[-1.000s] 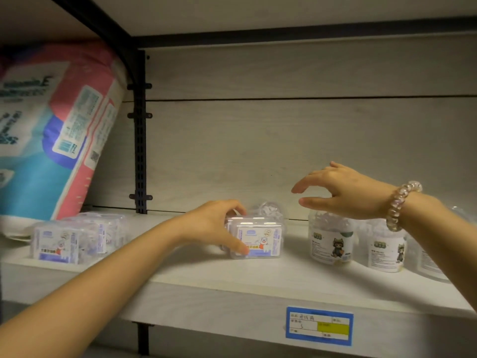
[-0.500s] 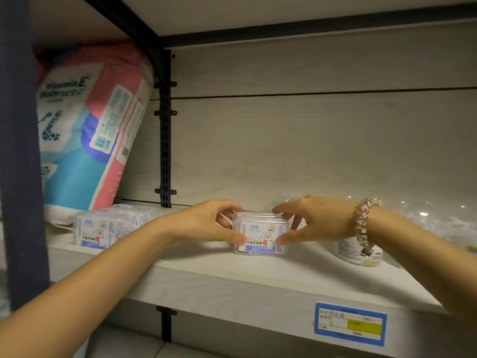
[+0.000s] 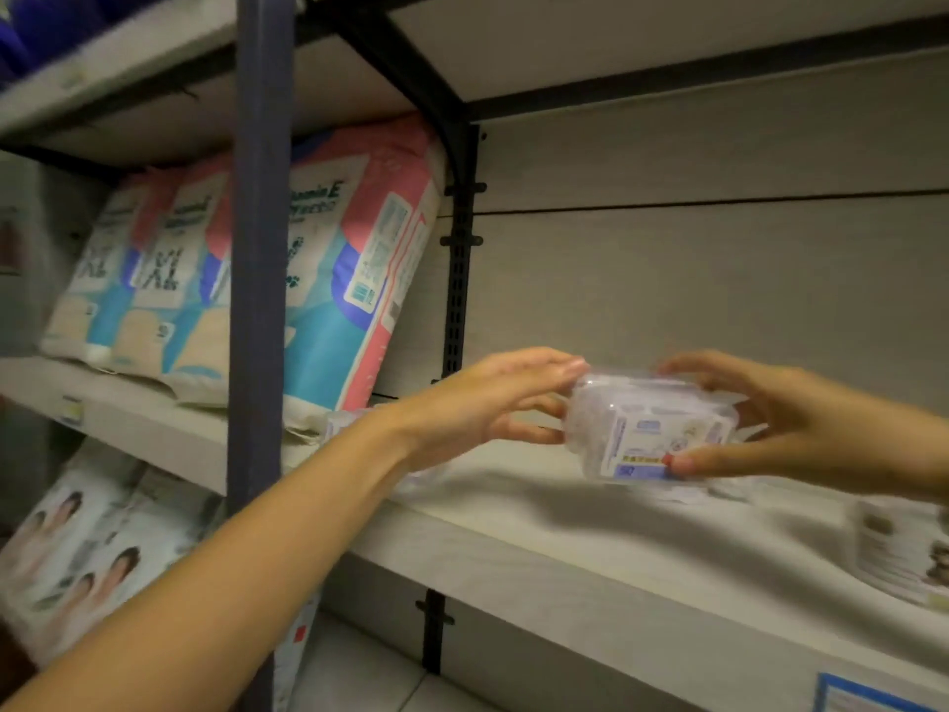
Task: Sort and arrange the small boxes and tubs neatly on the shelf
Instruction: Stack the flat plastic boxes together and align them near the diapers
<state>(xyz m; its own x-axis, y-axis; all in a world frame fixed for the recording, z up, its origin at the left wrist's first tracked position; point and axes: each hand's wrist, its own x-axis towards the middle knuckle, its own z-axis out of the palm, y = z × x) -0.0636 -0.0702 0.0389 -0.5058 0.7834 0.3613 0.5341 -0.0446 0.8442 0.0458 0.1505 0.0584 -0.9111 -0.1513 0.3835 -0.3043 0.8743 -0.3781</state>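
While lifted off shelf (image 3: 590,526) | clear plastic box (image 3: 649,434) pinched by right hand (image 3: 791,429) | left hand (image 3: 488,403) spread, fingertips touching box

Clear box (image 3: 648,429) (white-blue label); pink-teal packs (image 3: 354,269); pale-grey shelf (image 3: 590,552).

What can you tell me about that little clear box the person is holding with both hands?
The clear box looks like thin see-through plastic, rectangular with rounded corners, with a white and blue printed label on its front. It is tilted and seems lifted just above the pale shelf. The right hand grips its right end, thumb on the label's lower corner; the left hand touches its left end with its fingertips. Its contents are blurred.
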